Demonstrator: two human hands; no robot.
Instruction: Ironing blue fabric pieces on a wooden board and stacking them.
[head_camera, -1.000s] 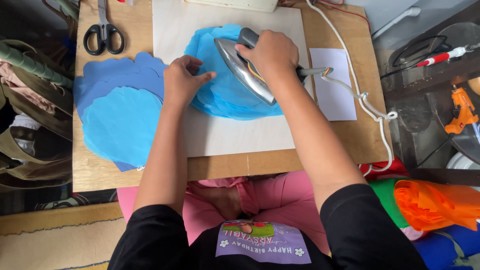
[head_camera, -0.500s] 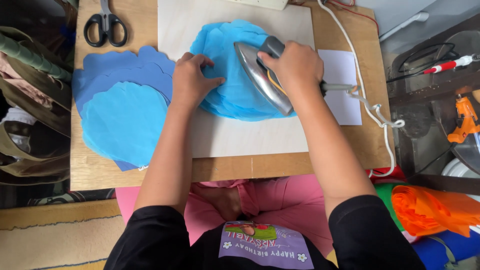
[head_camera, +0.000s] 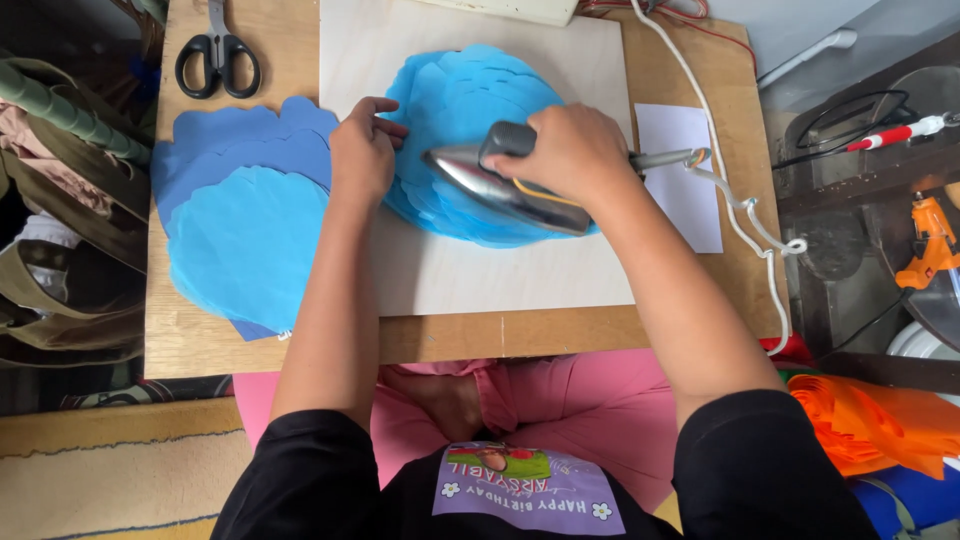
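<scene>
**Iron on blue petal sheets, both hands engaged**

You are working at a wooden worktop (head_camera: 460, 335) that is carrying a pale board (head_camera: 500, 270) across its middle. On that board a layered stack of scalloped blue sheets (head_camera: 470, 90) is lying, and it is sitting between your two hands. A second pile of blue sheets (head_camera: 240, 240) is lying off the board, toward the left edge of the worktop, partly overhanging the near edge.

Your right hand (head_camera: 570, 150) is gripping the dark handle of a metal iron (head_camera: 500, 190), fingers wrapped fully around it; the iron is resting on the stack, nose pointing left. Its white cord (head_camera: 745, 215) is running off to the right, past a white paper slip (head_camera: 685, 175).

Your left hand (head_camera: 362, 150) is pressing flat on the stack's left edge, fingers narrow and together, holding nothing.

Black-handled scissors (head_camera: 218, 55) are lying at the far left corner, well apart from both hands.
</scene>
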